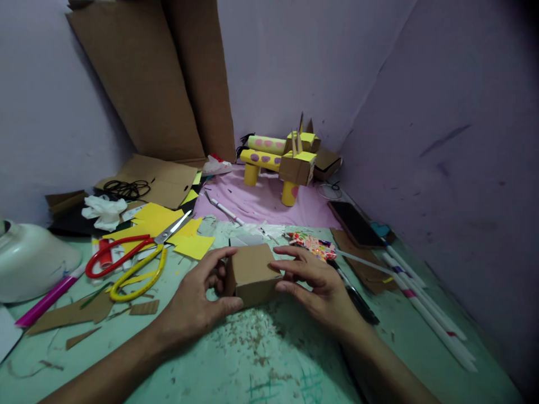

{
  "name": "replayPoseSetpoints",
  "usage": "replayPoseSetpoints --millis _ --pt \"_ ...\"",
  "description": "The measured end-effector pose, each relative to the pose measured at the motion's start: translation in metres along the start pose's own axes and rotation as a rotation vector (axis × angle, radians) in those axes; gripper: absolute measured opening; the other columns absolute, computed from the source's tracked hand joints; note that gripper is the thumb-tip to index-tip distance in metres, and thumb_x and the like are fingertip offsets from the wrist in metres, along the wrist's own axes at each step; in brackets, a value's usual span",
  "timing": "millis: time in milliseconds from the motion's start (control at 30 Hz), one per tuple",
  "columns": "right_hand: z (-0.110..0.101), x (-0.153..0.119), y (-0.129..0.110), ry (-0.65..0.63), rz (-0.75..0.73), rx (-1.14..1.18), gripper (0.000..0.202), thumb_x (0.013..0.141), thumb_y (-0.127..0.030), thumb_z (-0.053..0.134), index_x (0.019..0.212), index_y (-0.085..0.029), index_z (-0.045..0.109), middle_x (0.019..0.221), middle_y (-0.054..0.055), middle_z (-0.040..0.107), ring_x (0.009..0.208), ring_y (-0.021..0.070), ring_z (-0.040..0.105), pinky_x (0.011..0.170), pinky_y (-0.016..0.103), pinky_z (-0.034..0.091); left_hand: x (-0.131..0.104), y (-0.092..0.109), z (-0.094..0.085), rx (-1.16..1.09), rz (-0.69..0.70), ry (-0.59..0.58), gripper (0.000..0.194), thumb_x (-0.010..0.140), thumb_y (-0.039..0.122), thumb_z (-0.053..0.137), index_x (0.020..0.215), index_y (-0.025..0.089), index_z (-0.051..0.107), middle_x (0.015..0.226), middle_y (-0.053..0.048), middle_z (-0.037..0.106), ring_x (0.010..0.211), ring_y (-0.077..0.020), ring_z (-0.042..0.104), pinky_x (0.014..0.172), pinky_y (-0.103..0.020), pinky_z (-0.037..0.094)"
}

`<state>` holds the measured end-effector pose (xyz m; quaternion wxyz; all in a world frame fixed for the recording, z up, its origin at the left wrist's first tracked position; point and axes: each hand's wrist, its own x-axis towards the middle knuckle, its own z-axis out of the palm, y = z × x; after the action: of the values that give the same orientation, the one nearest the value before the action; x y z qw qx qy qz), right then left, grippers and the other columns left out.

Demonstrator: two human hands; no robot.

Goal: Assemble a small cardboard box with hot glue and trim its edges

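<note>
I see the left hand (pixel 202 294) and right hand (pixel 320 280), fingers half-curled, holding a small brown cardboard box (pixel 255 266) between them; squeezing hard could buckle it.

Head-worn view, looking forward and down, close above the green table (pixel 189 376)

Lilac walls (pixel 278 62) meet in a corner behind a green tabletop (pixel 206 376).
Dark smudges (pixel 445 140) mark the dimmer right-hand wall (pixel 463 191).
</note>
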<state>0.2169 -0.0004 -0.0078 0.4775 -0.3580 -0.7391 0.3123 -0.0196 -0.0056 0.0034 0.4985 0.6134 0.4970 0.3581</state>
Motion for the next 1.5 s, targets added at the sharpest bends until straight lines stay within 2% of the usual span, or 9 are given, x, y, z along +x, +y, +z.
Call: replayPoseSetpoints --millis 200,300,400,500,567,733,1000,1133,1500 --pt "0.004 -0.002 0.000 0.020 0.032 0.046 0.028 0.080 -0.018 0.074 0.104 -0.032 0.075 0.114 0.008 0.068 0.093 0.0200 0.069 0.068 0.030 0.060 -0.003 0.003 0.002 0.036 0.027 0.000 0.062 0.066 0.029 0.071 0.123 0.016 0.049 0.100 -0.006 0.056 0.084 -0.0203 0.057 0.072 -0.034 0.053" --pt "0.005 -0.004 0.000 0.022 0.054 0.050 0.027 0.080 -0.019 0.075 0.103 -0.032 0.075 0.113 0.008 0.069 0.097 0.0213 0.069 0.069 0.031 0.060 -0.004 0.001 0.003 0.054 0.065 -0.004 0.060 0.069 0.029 0.070 0.123 0.018 0.048 0.115 -0.011 0.055 0.092 -0.0223 0.060 0.076 -0.035 0.054" --pt "0.004 -0.005 0.000 0.020 0.060 0.053 0.027 0.079 -0.018 0.076 0.102 -0.032 0.076 0.112 0.008 0.069 0.096 0.0212 0.069 0.069 0.030 0.060 -0.006 -0.005 0.002 0.169 0.161 0.051 0.052 0.072 0.027 0.070 0.121 0.021 0.053 0.133 -0.013 0.046 0.104 -0.0247 0.057 0.077 -0.034 0.054" --pt "0.004 -0.006 0.001 0.026 0.058 0.049 0.027 0.078 -0.018 0.076 0.102 -0.031 0.076 0.112 0.008 0.069 0.095 0.0211 0.070 0.068 0.030 0.060 -0.008 -0.009 0.000 0.279 0.251 0.081 0.046 0.075 0.027 0.068 0.120 0.023 0.056 0.143 -0.012 0.039 0.101 -0.0233 0.058 0.068 -0.030 0.054" --pt "0.004 -0.006 0.001 0.030 0.056 0.041 0.027 0.078 -0.018 0.076 0.102 -0.030 0.076 0.112 0.009 0.069 0.095 0.0213 0.070 0.067 0.030 0.060 -0.009 -0.009 -0.001 0.298 0.279 0.069 0.044 0.076 0.028 0.068 0.119 0.023 0.057 0.141 -0.012 0.043 0.099 -0.0230 0.059 0.066 -0.030 0.054" --pt "0.005 -0.007 0.000 0.038 0.030 0.032 0.025 0.078 -0.019 0.076 0.101 -0.030 0.076 0.110 0.009 0.070 0.095 0.0218 0.070 0.066 0.031 0.061 -0.009 -0.003 -0.001 0.288 0.255 0.034 0.040 0.076 0.027 0.066 0.115 0.021 0.058 0.132 -0.014 0.053 0.090 -0.0214 0.062 0.063 -0.030 0.054" --pt "0.007 -0.009 0.002 0.044 -0.005 -0.027 0.023 0.079 -0.023 0.076 0.101 -0.031 0.076 0.110 0.008 0.071 0.099 0.0236 0.070 0.070 0.035 0.061 -0.009 -0.005 -0.004 0.280 0.254 0.037 0.042 0.075 0.031 0.070 0.115 0.023 0.060 0.132 -0.012 0.054 0.096 -0.0234 0.062 0.068 -0.031 0.056" --pt "0.008 -0.009 0.003 0.056 -0.025 -0.010 0.022 0.079 -0.024 0.077 0.100 -0.030 0.076 0.109 0.009 0.070 0.098 0.0229 0.069 0.068 0.033 0.061 -0.008 -0.007 -0.004 0.243 0.240 0.043 0.041 0.076 0.033 0.070 0.114 0.023 0.061 0.134 -0.012 0.053 0.099 -0.0238 0.062 0.070 -0.031 0.056" --pt "0.007 -0.009 0.001 0.040 0.014 -0.013 0.022 0.079 -0.025 0.076 0.100 -0.032 0.076 0.110 0.008 0.070 0.100 0.0244 0.068 0.071 0.038 0.061 -0.010 -0.006 -0.002 0.204 0.178 0.028 0.041 0.076 0.035 0.067 0.114 0.022 0.058 0.136 -0.014 0.048 0.105 -0.0271 0.060 0.073 -0.034 0.055"
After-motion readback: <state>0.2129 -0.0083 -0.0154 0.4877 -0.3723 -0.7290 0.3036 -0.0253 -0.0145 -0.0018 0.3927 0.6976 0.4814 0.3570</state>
